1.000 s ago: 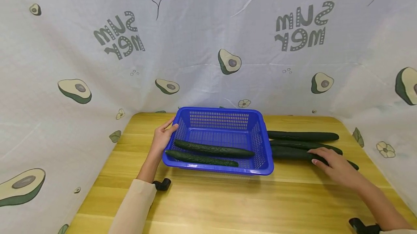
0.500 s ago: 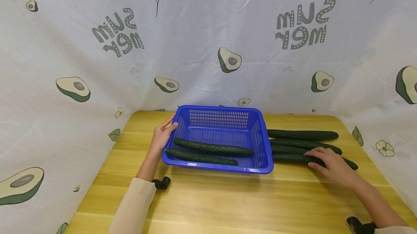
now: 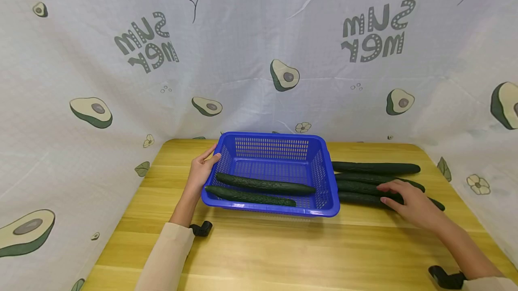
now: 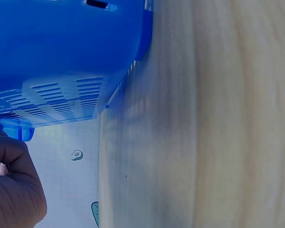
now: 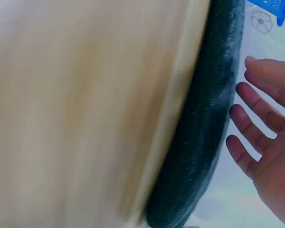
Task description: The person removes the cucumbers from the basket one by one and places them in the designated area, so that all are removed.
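Note:
A blue plastic basket (image 3: 267, 212) with slotted walls sits mid-table, with two dark green cucumbers lying along its near side, a rear one (image 3: 265, 185) and a front one (image 3: 251, 196). My left hand (image 3: 200, 172) grips the basket's left rim, thumb on top; in the left wrist view the fingers curl at the rim. Right of the basket, several cucumbers lie side by side, the farthest one (image 3: 376, 167) fully apart from my right hand (image 3: 413, 203). That hand hovers over the nearest cucumber (image 5: 204, 118), its fingers spread and slightly bent, with nothing between them.
The wooden table (image 3: 275, 255) extends toward me in front of the basket. A pale curtain (image 3: 243, 48) printed with avocados hangs behind and at both sides. A black wrist mount (image 3: 201, 228) is on the left forearm, another (image 3: 446, 277) on the right.
My right hand has shifted slightly left over the near cucumbers, and the two nearest ones now show separately. The left hand and the basket have stayed in place.

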The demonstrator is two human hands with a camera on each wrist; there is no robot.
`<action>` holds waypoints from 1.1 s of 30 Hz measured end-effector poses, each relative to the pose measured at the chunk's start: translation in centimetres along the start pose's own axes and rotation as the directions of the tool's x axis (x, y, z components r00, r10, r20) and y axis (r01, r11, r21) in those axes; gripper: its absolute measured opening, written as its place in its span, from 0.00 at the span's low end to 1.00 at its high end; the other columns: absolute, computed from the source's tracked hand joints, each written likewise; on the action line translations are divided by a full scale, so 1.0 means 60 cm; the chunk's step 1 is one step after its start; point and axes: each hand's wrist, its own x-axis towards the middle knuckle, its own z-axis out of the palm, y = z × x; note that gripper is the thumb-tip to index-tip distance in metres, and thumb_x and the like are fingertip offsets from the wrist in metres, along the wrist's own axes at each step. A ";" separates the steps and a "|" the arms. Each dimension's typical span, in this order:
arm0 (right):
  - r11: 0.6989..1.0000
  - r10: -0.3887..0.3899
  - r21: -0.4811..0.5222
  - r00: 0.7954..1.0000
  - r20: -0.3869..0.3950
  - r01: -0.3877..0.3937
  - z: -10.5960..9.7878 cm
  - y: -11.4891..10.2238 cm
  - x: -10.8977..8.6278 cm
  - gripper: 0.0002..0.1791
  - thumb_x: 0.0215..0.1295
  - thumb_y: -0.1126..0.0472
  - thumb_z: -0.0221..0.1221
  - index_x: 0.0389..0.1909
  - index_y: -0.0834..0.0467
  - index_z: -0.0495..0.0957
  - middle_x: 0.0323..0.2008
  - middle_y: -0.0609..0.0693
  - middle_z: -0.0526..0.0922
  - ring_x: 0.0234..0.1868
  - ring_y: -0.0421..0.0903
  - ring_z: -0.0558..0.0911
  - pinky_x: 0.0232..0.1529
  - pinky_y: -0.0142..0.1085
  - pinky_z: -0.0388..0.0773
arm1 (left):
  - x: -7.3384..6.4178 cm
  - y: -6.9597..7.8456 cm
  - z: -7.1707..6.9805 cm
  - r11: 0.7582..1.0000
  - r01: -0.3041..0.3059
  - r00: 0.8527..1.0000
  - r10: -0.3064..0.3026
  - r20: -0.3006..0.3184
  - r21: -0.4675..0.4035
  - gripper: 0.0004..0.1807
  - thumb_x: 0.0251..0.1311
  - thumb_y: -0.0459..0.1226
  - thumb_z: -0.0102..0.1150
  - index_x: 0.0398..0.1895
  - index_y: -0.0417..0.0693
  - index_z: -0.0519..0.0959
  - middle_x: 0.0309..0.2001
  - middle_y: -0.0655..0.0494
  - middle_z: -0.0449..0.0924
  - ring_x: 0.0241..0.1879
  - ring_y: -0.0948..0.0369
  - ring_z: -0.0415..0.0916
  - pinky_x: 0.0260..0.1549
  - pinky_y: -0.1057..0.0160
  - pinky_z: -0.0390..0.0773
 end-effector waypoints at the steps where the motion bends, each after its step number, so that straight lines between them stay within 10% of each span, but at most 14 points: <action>1: 1.000 -0.007 -0.004 1.000 -0.017 0.007 -0.002 -0.003 0.003 0.16 0.70 0.60 0.65 0.56 0.60 0.82 0.52 0.57 0.84 0.49 0.61 0.81 0.45 0.52 0.82 | 0.000 0.000 0.000 1.000 0.003 1.000 -0.003 0.001 0.001 0.28 0.71 0.49 0.62 0.73 0.68 0.73 0.53 0.36 0.86 0.44 0.46 0.89 0.34 0.62 0.88; 7: 1.000 -0.019 0.008 0.997 -0.074 0.019 -0.020 -0.031 0.028 0.17 0.72 0.59 0.64 0.57 0.61 0.81 0.53 0.57 0.84 0.51 0.58 0.81 0.46 0.45 0.80 | 0.000 0.002 -0.001 1.000 0.024 1.000 -0.024 0.009 -0.020 0.28 0.72 0.48 0.61 0.74 0.67 0.72 0.56 0.34 0.84 0.49 0.41 0.87 0.33 0.63 0.88; 19: 0.993 -0.064 0.089 0.992 -0.109 0.074 -0.042 -0.107 0.103 0.20 0.74 0.59 0.61 0.61 0.64 0.78 0.55 0.64 0.84 0.54 0.64 0.81 0.52 0.65 0.76 | -0.026 0.044 0.001 0.998 0.062 0.997 -0.061 0.042 -0.019 0.28 0.74 0.42 0.59 0.76 0.59 0.70 0.57 0.30 0.82 0.54 0.35 0.83 0.35 0.62 0.89; 33: 0.974 -0.126 0.183 0.991 -0.037 0.130 -0.008 -0.204 0.176 0.21 0.74 0.56 0.62 0.63 0.62 0.79 0.59 0.60 0.83 0.59 0.61 0.80 0.60 0.64 0.76 | -0.007 0.024 -0.002 0.997 0.065 0.997 -0.063 0.042 -0.043 0.29 0.73 0.43 0.60 0.76 0.62 0.69 0.57 0.30 0.82 0.55 0.33 0.82 0.34 0.60 0.89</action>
